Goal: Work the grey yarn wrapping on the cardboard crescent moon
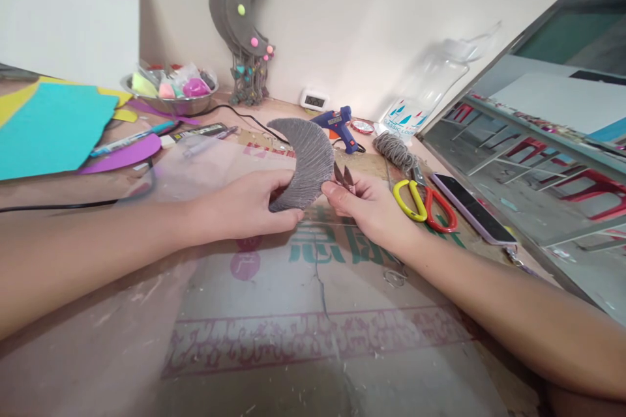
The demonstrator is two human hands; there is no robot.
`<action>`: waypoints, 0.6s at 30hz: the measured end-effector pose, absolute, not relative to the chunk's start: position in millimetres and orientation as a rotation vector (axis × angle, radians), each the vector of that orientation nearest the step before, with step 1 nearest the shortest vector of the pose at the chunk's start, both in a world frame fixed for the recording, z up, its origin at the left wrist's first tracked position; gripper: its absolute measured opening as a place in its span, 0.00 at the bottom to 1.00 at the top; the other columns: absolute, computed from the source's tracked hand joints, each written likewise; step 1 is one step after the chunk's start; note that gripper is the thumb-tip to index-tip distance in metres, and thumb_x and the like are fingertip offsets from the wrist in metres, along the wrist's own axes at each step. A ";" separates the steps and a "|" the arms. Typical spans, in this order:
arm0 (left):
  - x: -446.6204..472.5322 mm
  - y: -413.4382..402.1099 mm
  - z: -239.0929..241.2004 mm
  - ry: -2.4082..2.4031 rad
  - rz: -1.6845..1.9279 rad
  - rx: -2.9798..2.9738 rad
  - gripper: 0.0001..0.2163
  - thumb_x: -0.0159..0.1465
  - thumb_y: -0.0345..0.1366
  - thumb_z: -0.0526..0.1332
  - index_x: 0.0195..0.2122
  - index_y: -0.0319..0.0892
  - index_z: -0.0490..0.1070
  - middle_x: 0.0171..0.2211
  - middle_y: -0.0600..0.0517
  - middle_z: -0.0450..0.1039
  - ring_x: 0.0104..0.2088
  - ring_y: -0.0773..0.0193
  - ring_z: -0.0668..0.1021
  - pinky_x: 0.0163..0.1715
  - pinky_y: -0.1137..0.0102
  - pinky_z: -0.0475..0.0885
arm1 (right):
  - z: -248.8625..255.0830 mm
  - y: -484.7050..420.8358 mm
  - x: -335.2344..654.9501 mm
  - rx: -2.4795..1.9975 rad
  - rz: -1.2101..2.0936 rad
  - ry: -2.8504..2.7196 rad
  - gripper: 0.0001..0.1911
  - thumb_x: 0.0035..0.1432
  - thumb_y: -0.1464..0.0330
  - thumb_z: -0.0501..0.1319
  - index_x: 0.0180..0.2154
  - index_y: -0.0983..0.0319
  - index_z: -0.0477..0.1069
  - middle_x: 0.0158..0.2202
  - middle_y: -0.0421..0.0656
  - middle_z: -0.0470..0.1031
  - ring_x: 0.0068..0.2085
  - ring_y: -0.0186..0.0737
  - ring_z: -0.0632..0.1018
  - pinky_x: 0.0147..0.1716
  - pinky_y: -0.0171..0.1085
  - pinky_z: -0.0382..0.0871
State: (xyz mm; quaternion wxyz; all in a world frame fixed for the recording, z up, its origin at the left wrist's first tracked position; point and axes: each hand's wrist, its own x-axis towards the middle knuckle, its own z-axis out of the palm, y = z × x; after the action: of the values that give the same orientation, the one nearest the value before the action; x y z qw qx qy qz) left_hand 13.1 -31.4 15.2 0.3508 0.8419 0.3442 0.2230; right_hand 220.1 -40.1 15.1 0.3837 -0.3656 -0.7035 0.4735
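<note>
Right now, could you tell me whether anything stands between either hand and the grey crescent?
Nothing visible does. The left hand grips the grey crescent at its lower end, and the right hand, holding small snips, touches its outer edge.

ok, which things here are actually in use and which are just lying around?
In use: grey crescent, gripped by the left hand; small snips in the right hand, thumb on the crescent's edge.
Lying about: glue gun, grey yarn, yellow-and-red scissors, phone, steel bowl, felt sheets.
</note>
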 end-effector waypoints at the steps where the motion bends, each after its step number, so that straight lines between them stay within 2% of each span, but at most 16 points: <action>1: 13.0 -31.2 15.1 0.883 0.584 2.171 0.07 0.59 0.38 0.57 0.36 0.41 0.68 0.30 0.56 0.70 0.31 0.66 0.73 0.31 0.72 0.67 | 14.8 -39.5 220.5 -0.925 1.204 -1.788 0.16 0.58 0.59 0.61 0.24 0.60 0.62 0.19 0.33 0.49 0.22 0.29 0.56 0.22 0.31 0.51; 10: 11.0 -32.2 20.9 0.901 0.580 2.149 0.09 0.61 0.41 0.57 0.28 0.41 0.65 0.24 0.57 0.65 0.25 0.69 0.69 0.26 0.73 0.63 | 13.0 -37.1 222.7 -0.905 1.194 -1.784 0.17 0.57 0.59 0.62 0.23 0.61 0.61 0.19 0.33 0.52 0.22 0.28 0.57 0.22 0.31 0.53; 18: 9.7 -29.3 16.9 0.912 0.545 2.179 0.13 0.61 0.46 0.57 0.30 0.41 0.66 0.24 0.57 0.62 0.24 0.69 0.67 0.24 0.72 0.61 | 13.3 -37.4 222.7 -0.918 1.176 -1.792 0.19 0.57 0.58 0.61 0.22 0.60 0.59 0.19 0.33 0.52 0.21 0.27 0.55 0.20 0.31 0.51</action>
State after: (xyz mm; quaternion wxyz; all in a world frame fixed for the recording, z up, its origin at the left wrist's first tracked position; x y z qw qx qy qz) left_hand 9.7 -29.3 16.9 0.3511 0.8416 0.3525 0.2104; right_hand 222.7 -37.4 13.3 0.3940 -0.3618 -0.7062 0.4638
